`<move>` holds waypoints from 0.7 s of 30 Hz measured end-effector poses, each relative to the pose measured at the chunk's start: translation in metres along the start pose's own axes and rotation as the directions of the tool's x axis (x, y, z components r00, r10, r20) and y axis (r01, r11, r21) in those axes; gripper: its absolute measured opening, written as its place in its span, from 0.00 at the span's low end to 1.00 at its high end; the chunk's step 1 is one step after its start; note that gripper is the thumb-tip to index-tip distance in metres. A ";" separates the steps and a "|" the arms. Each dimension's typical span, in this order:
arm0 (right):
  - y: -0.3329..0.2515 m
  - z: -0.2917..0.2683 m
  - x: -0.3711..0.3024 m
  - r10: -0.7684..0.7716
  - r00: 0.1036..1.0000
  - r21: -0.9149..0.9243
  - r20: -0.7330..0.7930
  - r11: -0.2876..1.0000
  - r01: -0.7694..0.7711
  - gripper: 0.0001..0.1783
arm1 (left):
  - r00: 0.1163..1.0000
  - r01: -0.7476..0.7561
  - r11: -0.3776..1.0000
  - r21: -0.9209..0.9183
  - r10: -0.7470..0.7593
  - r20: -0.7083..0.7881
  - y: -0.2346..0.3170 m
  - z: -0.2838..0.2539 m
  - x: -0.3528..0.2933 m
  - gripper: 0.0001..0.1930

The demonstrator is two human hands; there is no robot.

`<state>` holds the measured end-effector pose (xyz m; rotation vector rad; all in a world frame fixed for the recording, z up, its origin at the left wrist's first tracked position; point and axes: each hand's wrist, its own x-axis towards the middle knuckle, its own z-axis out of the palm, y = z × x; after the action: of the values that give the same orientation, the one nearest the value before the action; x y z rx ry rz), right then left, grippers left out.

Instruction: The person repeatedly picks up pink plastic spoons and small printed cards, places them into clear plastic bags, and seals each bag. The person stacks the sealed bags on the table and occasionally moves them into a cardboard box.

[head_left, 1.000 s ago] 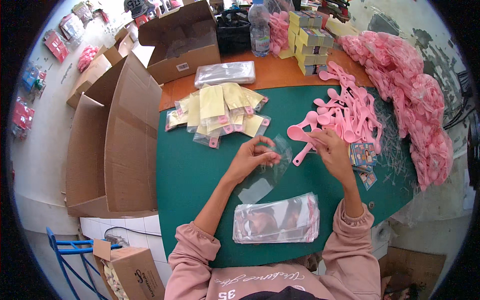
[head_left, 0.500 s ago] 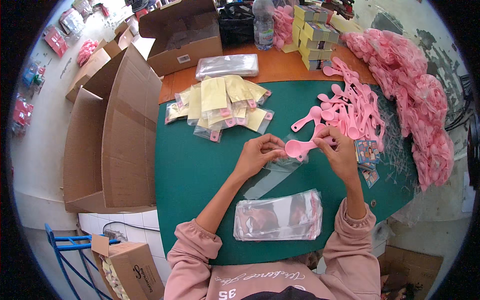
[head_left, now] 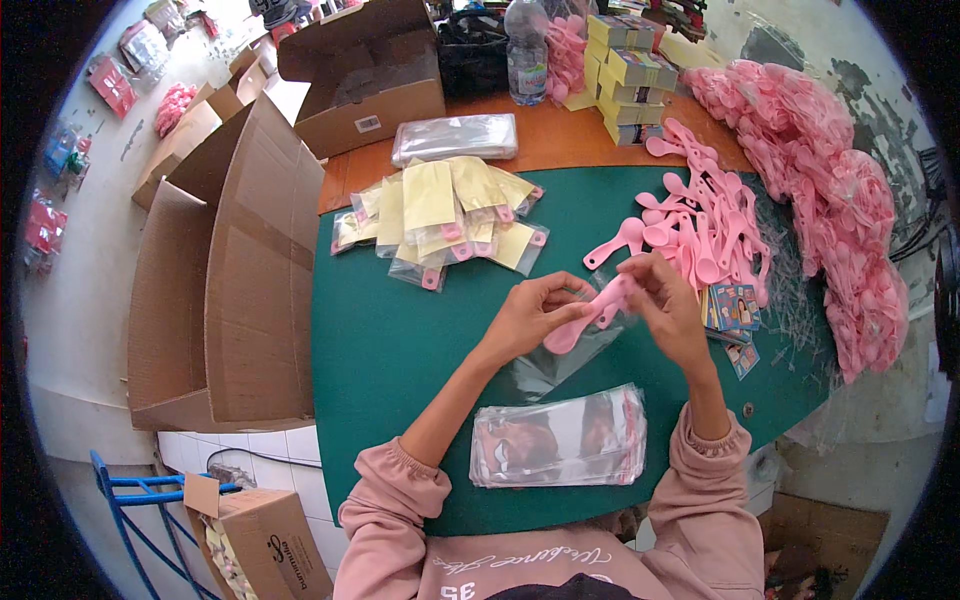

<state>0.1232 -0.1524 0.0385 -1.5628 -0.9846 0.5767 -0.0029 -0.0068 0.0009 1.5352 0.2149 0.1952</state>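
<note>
My left hand point(head_left: 525, 318) and my right hand point(head_left: 668, 305) meet above the green mat point(head_left: 400, 350). Between them is a pink plastic spoon point(head_left: 585, 312), its bowl end toward the left hand and its handle under the right fingers. A clear plastic bag point(head_left: 560, 355) hangs below the spoon, held at its mouth by the left hand. A stack of clear bags point(head_left: 560, 440) lies near my chest. A heap of loose pink spoons point(head_left: 700, 225) lies just beyond the right hand.
Filled yellow-carded packets point(head_left: 440, 215) are piled at the mat's far left. Open cardboard boxes point(head_left: 235, 270) stand left of the table. A big mound of bagged pink spoons point(head_left: 840, 180) lines the right side. Small printed cards point(head_left: 735, 310), a water bottle point(head_left: 527, 50) and stacked boxes point(head_left: 625, 65) sit nearby.
The right hand took a pink spoon from the heap and brought it to the left hand. The spoon now lies lower, angled toward the clear bag's mouth.
</note>
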 end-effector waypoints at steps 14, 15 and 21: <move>-0.017 -0.001 -0.001 -0.306 0.947 -0.415 0.100 0.852 0.319 0.15 | 0.987 -0.038 0.987 -0.155 0.061 0.146 0.012 -0.001 -0.002 0.17; -0.022 -0.005 0.000 -0.305 0.932 -0.432 0.195 0.826 0.361 0.17 | 0.988 -0.038 0.988 -0.150 0.060 0.140 0.018 -0.002 -0.006 0.17; -0.076 -0.130 0.021 -0.187 0.913 -0.184 0.364 0.946 0.267 0.14 | 0.985 -0.004 0.964 -0.267 0.050 0.166 0.048 -0.026 -0.017 0.17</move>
<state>0.2179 -0.2056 0.1453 -1.5463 -1.5253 0.5959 -0.0257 0.0155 0.0482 1.2799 0.0293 0.1074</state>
